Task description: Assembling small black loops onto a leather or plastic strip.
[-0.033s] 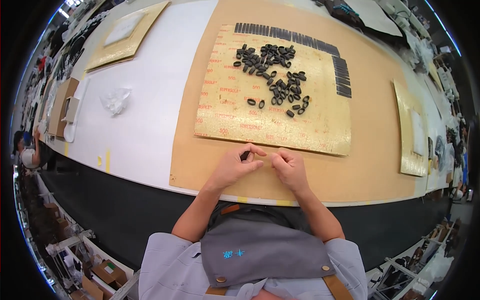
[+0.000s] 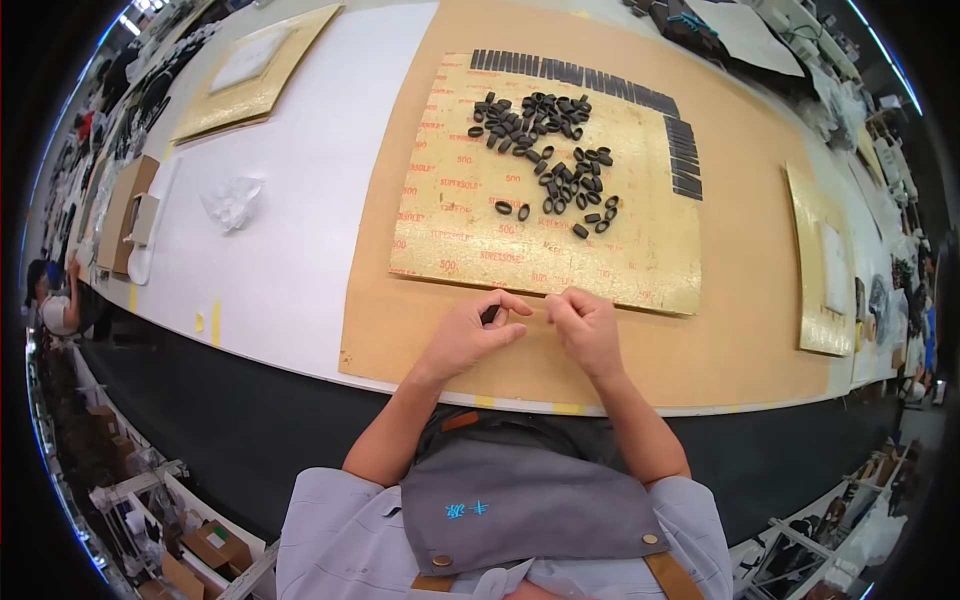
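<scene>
A person stands at a white counter [image 2: 300, 260] covered by a tan board [image 2: 760, 330]. Both hands rest close together on the board at 6 o'clock. The left hand [image 2: 470, 335] pinches a small black loop [image 2: 490, 315] between thumb and fingertips. The right hand [image 2: 585, 330] is curled with fingertips bunched; I cannot tell if it holds anything. At 12 o'clock, a yellowish mat [image 2: 480, 235] carries a heap of black loops [image 2: 550, 150].
</scene>
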A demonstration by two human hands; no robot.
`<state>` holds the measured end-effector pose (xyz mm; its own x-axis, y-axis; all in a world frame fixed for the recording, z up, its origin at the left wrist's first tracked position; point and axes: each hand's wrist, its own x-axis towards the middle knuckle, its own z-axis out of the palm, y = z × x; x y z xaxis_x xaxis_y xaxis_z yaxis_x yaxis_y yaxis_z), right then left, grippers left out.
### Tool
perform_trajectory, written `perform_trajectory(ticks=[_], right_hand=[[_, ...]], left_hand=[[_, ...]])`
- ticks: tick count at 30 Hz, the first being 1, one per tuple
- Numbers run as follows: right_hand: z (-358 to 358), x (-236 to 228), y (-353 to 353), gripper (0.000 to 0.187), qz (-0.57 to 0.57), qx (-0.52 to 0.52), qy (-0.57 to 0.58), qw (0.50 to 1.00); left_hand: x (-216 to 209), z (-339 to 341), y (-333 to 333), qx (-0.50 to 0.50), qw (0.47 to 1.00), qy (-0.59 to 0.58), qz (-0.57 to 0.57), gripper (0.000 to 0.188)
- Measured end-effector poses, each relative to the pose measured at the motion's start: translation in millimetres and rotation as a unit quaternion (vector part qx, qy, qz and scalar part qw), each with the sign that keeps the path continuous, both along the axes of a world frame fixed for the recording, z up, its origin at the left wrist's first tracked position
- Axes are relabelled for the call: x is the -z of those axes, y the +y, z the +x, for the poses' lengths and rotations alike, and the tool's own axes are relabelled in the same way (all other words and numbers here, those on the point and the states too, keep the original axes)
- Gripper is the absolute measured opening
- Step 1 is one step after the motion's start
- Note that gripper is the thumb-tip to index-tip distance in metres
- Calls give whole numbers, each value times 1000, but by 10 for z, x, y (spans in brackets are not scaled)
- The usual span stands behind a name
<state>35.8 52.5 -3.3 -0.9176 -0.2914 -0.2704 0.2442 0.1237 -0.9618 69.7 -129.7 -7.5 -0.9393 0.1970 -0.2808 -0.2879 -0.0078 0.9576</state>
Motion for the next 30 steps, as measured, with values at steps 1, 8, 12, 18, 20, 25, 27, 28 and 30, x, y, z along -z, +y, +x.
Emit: perform_trajectory(ticks=[1, 8, 12, 18, 20, 25, 27, 28, 30], right_hand=[[-180, -130, 12, 24, 41, 6, 34, 999], [-1119, -377, 12, 21, 226, 45, 264, 937], [-1391, -232, -148, 21, 282, -10, 232, 931], [-1501, -78, -252, 17, 321, -19, 251, 913], [-1483, -60, -233, 14, 321, -11, 260, 911], [-1510, -151, -225, 17, 283, -22, 284, 916], [-1532, -201, -260, 20, 317, -69, 267, 907], [-1532, -211, -282, 20, 316, -69, 268, 907], [-1543, -226, -322, 19, 375, -103, 290, 875]], left_hand=[[25, 9, -3, -1, 1000, 5, 25, 19], [4, -8, -35, 7, 1000, 0, 1, 18], [114, -9, -18, 7, 999, 21, 24, 16], [139, -1, 8, -25, 999, 27, 25, 12], [164, -3, 25, -49, 998, 41, 21, 11], [180, -8, 15, -66, 995, 72, -1, 12], [179, -28, 7, -60, 995, 76, -13, 12], [178, -19, 12, -60, 995, 73, -17, 12], [164, -20, 19, -60, 995, 72, -23, 12]])
